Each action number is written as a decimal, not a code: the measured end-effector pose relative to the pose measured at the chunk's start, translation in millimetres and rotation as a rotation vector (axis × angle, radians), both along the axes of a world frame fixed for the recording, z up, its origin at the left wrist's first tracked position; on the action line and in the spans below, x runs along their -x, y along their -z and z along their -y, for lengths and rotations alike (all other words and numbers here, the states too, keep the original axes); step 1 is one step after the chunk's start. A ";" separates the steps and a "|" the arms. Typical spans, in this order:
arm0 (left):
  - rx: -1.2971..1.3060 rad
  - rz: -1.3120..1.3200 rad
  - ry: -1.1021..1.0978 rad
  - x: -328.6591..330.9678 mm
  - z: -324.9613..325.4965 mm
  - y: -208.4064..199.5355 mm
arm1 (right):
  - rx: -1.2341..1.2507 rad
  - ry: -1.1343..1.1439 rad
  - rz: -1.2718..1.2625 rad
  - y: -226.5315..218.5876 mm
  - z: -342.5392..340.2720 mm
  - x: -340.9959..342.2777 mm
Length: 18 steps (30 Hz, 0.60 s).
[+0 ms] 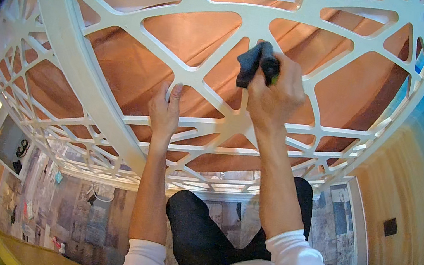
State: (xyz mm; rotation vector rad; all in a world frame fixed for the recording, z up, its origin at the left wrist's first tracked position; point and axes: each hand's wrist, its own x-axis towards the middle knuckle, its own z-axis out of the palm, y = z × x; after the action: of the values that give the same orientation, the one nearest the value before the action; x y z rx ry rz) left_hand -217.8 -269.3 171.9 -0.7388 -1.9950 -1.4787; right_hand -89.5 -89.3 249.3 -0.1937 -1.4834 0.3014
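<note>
A white lattice panel [193, 77] with web-like openings stands upright in front of me. My right hand [278, 94] is closed around a dark, bunched cloth [249, 65], which lies against the panel where several bars meet. Lower and to the left, my left hand [164, 111] grips a bar of the same panel; its thumb shows in front, and the other fingers are partly hidden by the bar. Through the openings behind the lattice shows orange-brown sheeting [128, 66] with folds.
A thick white post [72, 40] joins this panel to another lattice side [31, 95] on the left. My knees [195, 226] are bent below the panel. A white cable [102, 192] lies on the patterned floor [341, 235]. A dark square plate [390, 227] sits on the right wall.
</note>
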 end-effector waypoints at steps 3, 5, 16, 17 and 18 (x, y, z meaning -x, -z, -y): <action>-0.007 -0.043 -0.008 -0.4 0.4 -1.5 | -0.005 0.001 0.026 -3.8 10.6 14.4; -0.001 -0.018 -0.029 -0.7 -0.6 -1.3 | -0.012 -0.020 0.031 11.2 13.2 13.9; 0.000 -0.017 -0.012 5.7 -0.9 4.8 | 0.006 -0.120 0.535 82.5 -4.7 -34.2; 0.011 0.002 -0.032 6.4 -1.0 4.9 | -0.008 -0.145 0.542 77.1 -16.7 -37.3; -0.008 -0.028 -0.005 6.9 -1.5 5.0 | -0.115 -0.112 0.396 72.2 -28.4 -42.5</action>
State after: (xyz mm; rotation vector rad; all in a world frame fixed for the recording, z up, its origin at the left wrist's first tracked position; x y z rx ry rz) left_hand -224.8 -267.8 166.9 -0.7467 -1.9681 -1.4649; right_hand -47.0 -60.9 177.2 -0.0801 -1.9030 0.2769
